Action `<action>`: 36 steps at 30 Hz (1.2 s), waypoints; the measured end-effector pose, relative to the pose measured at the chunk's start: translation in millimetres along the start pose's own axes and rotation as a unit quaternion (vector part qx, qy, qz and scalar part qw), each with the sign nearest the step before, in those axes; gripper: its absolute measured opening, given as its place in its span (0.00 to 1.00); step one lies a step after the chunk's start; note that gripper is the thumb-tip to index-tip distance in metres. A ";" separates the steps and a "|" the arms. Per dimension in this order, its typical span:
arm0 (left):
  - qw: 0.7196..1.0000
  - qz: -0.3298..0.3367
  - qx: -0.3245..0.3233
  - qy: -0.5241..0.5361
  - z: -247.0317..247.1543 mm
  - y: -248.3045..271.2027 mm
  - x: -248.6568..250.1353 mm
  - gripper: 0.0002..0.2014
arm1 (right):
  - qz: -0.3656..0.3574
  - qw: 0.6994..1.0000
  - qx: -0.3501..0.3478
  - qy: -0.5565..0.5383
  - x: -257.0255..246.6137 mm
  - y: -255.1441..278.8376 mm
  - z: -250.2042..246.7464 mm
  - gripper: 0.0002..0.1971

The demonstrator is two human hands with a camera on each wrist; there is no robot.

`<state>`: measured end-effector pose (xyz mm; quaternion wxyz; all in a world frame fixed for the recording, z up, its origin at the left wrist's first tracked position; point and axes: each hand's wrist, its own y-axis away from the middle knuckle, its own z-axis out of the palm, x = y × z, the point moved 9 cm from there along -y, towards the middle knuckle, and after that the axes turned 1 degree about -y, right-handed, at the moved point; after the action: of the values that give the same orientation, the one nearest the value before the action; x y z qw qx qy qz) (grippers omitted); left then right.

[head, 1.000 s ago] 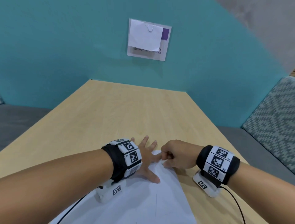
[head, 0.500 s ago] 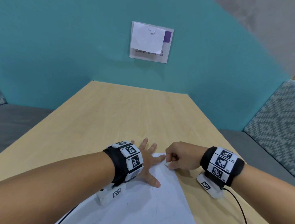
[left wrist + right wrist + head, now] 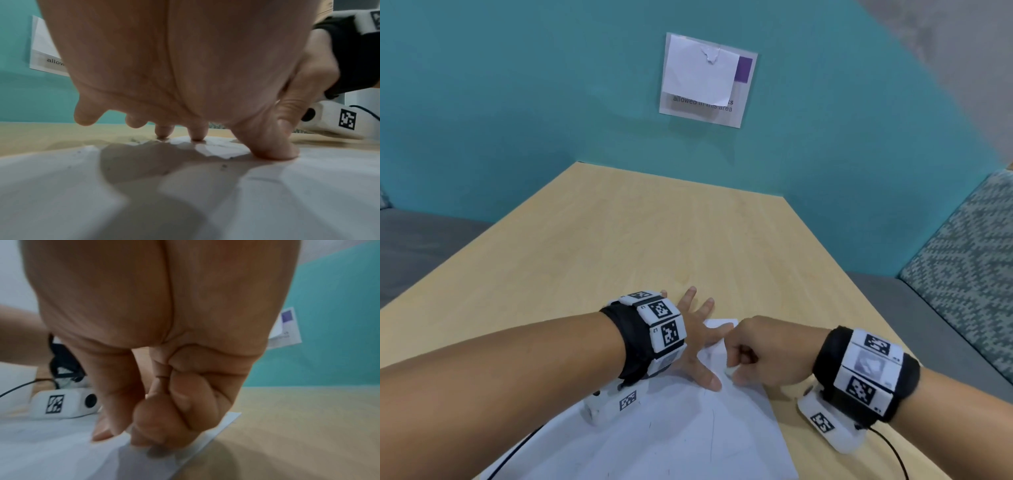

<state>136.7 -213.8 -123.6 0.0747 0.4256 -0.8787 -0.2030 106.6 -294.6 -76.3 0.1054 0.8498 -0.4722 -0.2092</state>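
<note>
Table point(image 3: 592, 240) of pale wood bears your white paper point(image 3: 671, 438) at its near edge. Your left hand point(image 3: 693, 346) presses it flat, fingers spread straight; your right hand point(image 3: 767, 353), fingers curled, pinches its right edge. Beyond, a sign point(image 3: 705, 82) hangs on the teal wall point(image 3: 517, 102).

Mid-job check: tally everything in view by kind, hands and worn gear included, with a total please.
paper sheet: 1
hands: 2 (left hand flat on the sheet, right hand pinching its edge)
marker wristbands: 2
wrist cameras: 2
wall notice: 1
table: 1
Total: 9
</note>
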 end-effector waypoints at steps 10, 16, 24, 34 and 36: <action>1.000 -0.008 0.019 -0.019 -3.8 5.6 2.5 0.51 | 0.020 1.000 0.019 0.006 -1.7 3.4 -3.4 0.07; 1.000 0.004 -0.027 0.003 1.1 32.8 5.3 0.55 | 0.013 0.999 0.038 -0.016 -1.5 1.1 -6.2 0.04; 0.999 0.019 -0.032 0.038 11.2 40.5 1.2 0.58 | 0.009 0.999 0.043 0.006 -16.2 -13.9 -8.9 0.03; 0.999 0.022 -0.015 0.028 15.6 37.2 1.1 0.59 | -0.010 0.999 0.020 0.033 -19.5 -11.9 -9.5 0.07; 0.999 0.023 -0.007 0.032 15.2 37.0 1.0 0.59 | -0.036 0.999 0.009 0.020 -31.1 -8.2 2.2 0.06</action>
<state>104.9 -189.6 -121.9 0.1104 0.4113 -0.8838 -0.1937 97.3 -263.9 -73.3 0.0994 0.8713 -0.4408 -0.1915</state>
